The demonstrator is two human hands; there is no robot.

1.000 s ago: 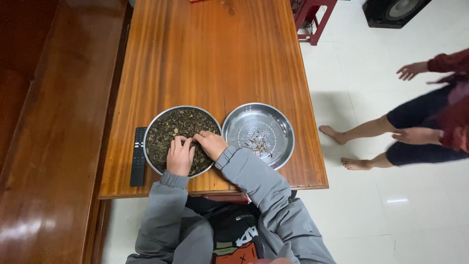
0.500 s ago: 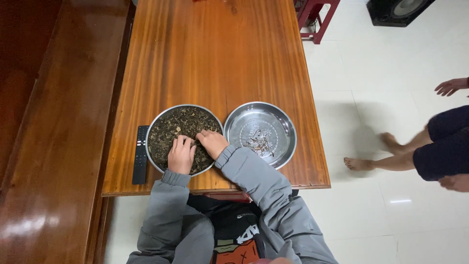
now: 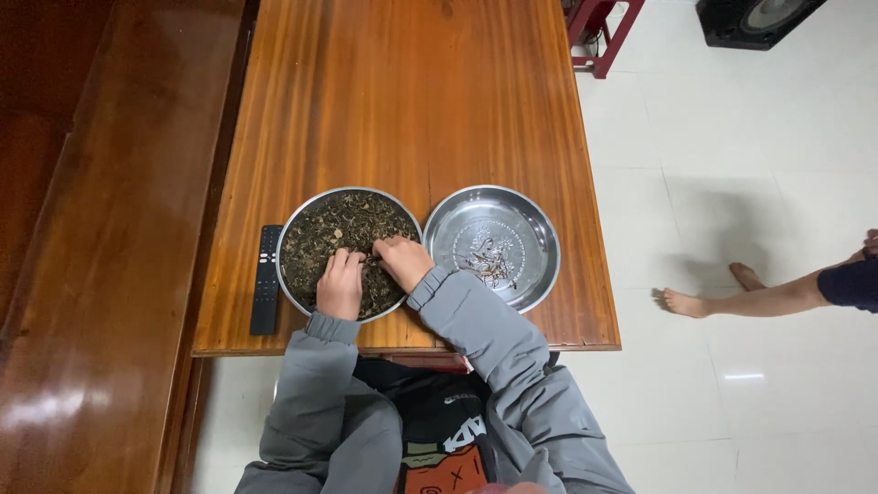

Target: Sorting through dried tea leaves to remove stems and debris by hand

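we sit at the near edge of a wooden table (image 3: 402, 101) that fills the upper middle of the frame, both hands down in a round steel pan (image 3: 294, 229) heaped with dark dried bits (image 3: 338, 229), which lies at the centre of the picture, slightly left. our left hand (image 3: 340, 285) rests palm down on the heap at the pan's lower edge, its fingers (image 3: 337, 263) lying close together and pointing up the frame; whether they grip anything we cannot tell. our right hand (image 3: 402, 261) is curled just beside it, fingertips bent down into the bits as if to pinch, though what they hold is hidden. a second steel pan (image 3: 540, 240) sits touching the first on its right, close at hand, with only a small dark cluster (image 3: 489, 263) in its middle. a black remote control (image 3: 266, 279) lies left of the full pan. at the right edge of the frame another person's bare leg (image 3: 759, 297) stands on the white tiled floor (image 3: 732, 137).
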